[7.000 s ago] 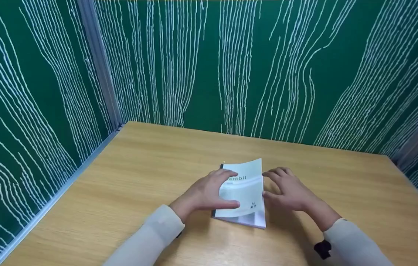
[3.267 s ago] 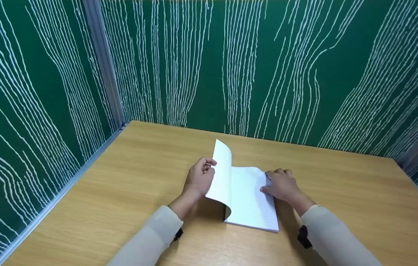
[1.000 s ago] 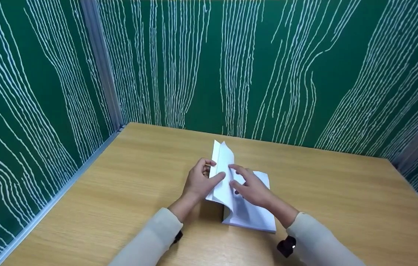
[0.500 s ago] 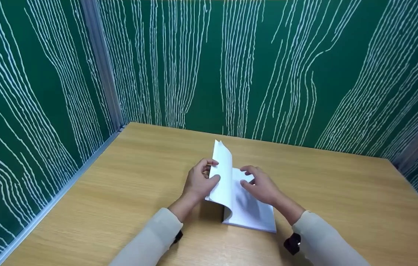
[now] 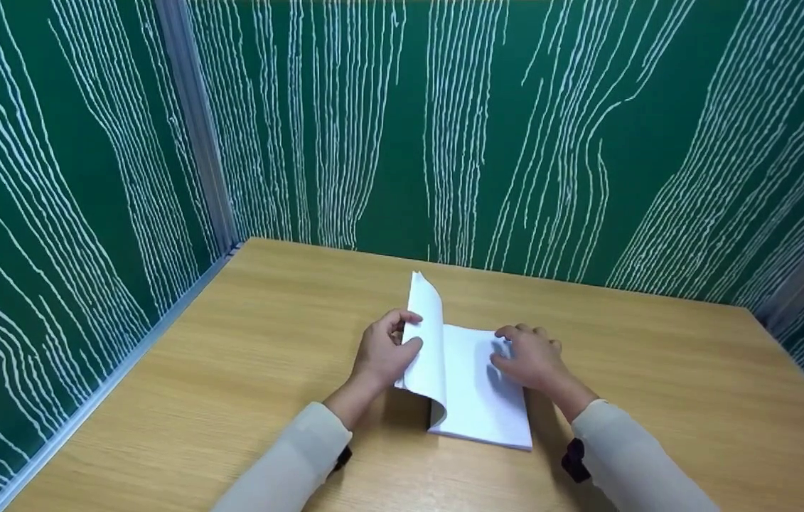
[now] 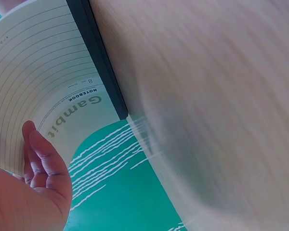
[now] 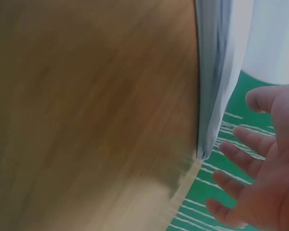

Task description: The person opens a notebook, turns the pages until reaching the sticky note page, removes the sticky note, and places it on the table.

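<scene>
A notebook (image 5: 478,402) lies open on the table, its lined pages white. My left hand (image 5: 382,355) pinches the turned-over cover and leaves (image 5: 424,341), thumb in front and fingers behind, holding them upright in a curve. The left wrist view shows the cover's outer face with the words "Gambit" and "NOTEBOOK" (image 6: 74,103), and a black spine strip (image 6: 100,60). Over the right page's outer edge is my right hand (image 5: 535,361), fingers spread and loosely bent, pinching nothing. In the right wrist view, the page block's edge (image 7: 214,77) stands beside those fingers.
The wooden table (image 5: 288,320) extends around the notebook on all sides. Green walls (image 5: 394,142) with white wavy lines rise behind it and at the left, with a grey post (image 5: 195,121) in the left corner. Dark wrist devices (image 5: 575,461) sit under both sleeves.
The notebook was closed at first; its cover was lifted left. A second ago my right hand brought a leaf to my left hand, which now holds it; the right hand has moved back rightward.
</scene>
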The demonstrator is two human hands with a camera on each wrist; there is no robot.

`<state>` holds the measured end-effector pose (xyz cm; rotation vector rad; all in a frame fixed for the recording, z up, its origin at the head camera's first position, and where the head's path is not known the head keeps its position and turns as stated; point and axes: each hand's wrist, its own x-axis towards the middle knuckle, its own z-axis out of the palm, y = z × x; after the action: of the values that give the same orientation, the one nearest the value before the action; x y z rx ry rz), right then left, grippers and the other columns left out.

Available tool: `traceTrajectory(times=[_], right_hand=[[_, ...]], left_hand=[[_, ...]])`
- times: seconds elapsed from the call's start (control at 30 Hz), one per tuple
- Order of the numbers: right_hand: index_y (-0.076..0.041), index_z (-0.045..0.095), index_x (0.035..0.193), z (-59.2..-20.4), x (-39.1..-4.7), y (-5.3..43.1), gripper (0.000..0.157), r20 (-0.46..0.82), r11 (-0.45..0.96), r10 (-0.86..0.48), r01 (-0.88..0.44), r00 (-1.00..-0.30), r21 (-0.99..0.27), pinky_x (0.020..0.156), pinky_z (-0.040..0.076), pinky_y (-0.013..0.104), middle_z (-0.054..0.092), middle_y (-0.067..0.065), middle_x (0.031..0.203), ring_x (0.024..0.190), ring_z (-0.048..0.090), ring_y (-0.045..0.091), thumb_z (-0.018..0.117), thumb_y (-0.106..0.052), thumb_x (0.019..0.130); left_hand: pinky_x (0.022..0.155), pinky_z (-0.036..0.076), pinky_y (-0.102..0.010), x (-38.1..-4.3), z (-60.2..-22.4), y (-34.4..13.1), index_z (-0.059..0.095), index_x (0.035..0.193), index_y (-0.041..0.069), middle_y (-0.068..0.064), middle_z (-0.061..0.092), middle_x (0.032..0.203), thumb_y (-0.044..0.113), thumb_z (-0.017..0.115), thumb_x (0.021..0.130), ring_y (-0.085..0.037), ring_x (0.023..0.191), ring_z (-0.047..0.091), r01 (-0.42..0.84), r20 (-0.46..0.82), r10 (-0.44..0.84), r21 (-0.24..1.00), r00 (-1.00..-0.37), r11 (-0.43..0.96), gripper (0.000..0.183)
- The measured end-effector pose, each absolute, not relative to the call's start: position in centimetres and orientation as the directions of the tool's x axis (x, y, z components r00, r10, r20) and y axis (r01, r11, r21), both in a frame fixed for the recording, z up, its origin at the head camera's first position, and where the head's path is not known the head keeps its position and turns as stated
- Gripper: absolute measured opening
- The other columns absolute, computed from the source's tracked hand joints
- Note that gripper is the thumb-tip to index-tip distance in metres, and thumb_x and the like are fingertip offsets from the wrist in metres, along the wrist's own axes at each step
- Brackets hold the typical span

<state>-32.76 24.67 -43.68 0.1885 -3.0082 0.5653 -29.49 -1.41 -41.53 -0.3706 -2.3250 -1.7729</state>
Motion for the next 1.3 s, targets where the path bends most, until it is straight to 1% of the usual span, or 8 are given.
traceTrajectory(times=[0.17, 0.37, 0.47, 0.63, 0.8, 1.13, 1.3], right_hand=[[-0.006, 0.058, 0.130, -43.9, -33.1, 25.2, 0.053, 0.066, 0.939, -0.091, -0.108, -0.994, -0.328, 0.096, 0.020, 0.068, 0.048, 0.024, 0.135, 0.121, 0.036, 0.045, 0.069, -0.032, 0.086], [-0.004, 0.056, 0.133, -44.2, -33.4, 25.7, 0.057, 0.036, 0.960, -0.078, -0.085, -0.996, -0.266, 0.093, 0.024, 0.068, 0.047, 0.026, 0.133, 0.121, 0.033, 0.047, 0.067, -0.034, 0.086], [-0.004, 0.056, 0.134, -44.3, -33.6, 25.8, 0.058, 0.014, 0.966, -0.071, -0.073, -0.997, -0.249, 0.092, 0.025, 0.067, 0.048, 0.026, 0.131, 0.120, 0.033, 0.046, 0.067, -0.035, 0.086], [-0.004, 0.056, 0.134, -44.3, -33.8, 25.8, 0.057, -0.005, 0.967, -0.072, -0.069, -0.997, -0.244, 0.093, 0.026, 0.067, 0.048, 0.026, 0.130, 0.120, 0.033, 0.046, 0.067, -0.036, 0.087], [-0.004, 0.057, 0.134, -44.1, -34.0, 25.8, 0.057, -0.006, 0.965, -0.073, -0.069, -0.997, -0.251, 0.095, 0.026, 0.067, 0.048, 0.025, 0.131, 0.122, 0.032, 0.046, 0.067, -0.035, 0.087], [-0.003, 0.062, 0.128, -44.1, -33.9, 25.8, 0.049, 0.040, 0.951, -0.100, -0.107, -0.994, -0.290, 0.096, 0.026, 0.064, 0.051, 0.023, 0.127, 0.121, 0.033, 0.044, 0.069, -0.029, 0.087], [-0.002, 0.062, 0.126, -44.1, -33.8, 25.8, 0.046, 0.060, 0.949, -0.127, -0.139, -0.990, -0.284, 0.095, 0.028, 0.064, 0.053, 0.022, 0.124, 0.117, 0.037, 0.042, 0.071, -0.025, 0.087]], left_hand=[[0.076, 0.047, -0.030, -29.5, -41.6, -1.4, 0.066, 0.109, 0.017, 0.002, 0.062, 0.105, 0.010, 0.066, 0.086, -0.018, 0.094, 0.054, 0.306, 0.297, 0.073, 0.916, -0.952, 0.261, 0.024], [0.075, 0.047, -0.031, -29.4, -41.5, -1.4, 0.066, 0.107, 0.013, -0.001, 0.062, 0.101, 0.007, 0.064, 0.084, -0.019, 0.089, 0.053, 0.311, 0.301, 0.080, 0.923, -0.950, 0.225, 0.023], [0.077, 0.047, -0.031, -29.4, -41.5, -1.4, 0.066, 0.107, 0.012, -0.001, 0.062, 0.102, 0.007, 0.064, 0.084, -0.019, 0.091, 0.054, 0.309, 0.298, 0.081, 0.924, -0.951, 0.224, 0.024], [0.082, 0.048, -0.031, -29.4, -41.3, -1.4, 0.066, 0.109, 0.015, 0.001, 0.062, 0.109, 0.009, 0.065, 0.085, -0.019, 0.097, 0.054, 0.295, 0.286, 0.070, 0.923, -0.956, 0.247, 0.024], [0.084, 0.049, -0.032, -29.5, -41.1, -1.4, 0.066, 0.109, 0.016, 0.000, 0.062, 0.113, 0.009, 0.065, 0.086, -0.019, 0.100, 0.055, 0.287, 0.280, 0.063, 0.923, -0.958, 0.255, 0.024], [0.086, 0.048, -0.033, -29.5, -41.1, -1.4, 0.066, 0.110, 0.015, 0.002, 0.062, 0.112, 0.009, 0.065, 0.087, -0.018, 0.101, 0.055, 0.288, 0.281, 0.062, 0.925, -0.958, 0.249, 0.024], [0.082, 0.049, -0.032, -29.4, -41.4, -1.4, 0.066, 0.110, 0.014, 0.000, 0.063, 0.110, 0.009, 0.065, 0.086, -0.019, 0.097, 0.056, 0.288, 0.280, 0.068, 0.925, -0.958, 0.249, 0.024]])
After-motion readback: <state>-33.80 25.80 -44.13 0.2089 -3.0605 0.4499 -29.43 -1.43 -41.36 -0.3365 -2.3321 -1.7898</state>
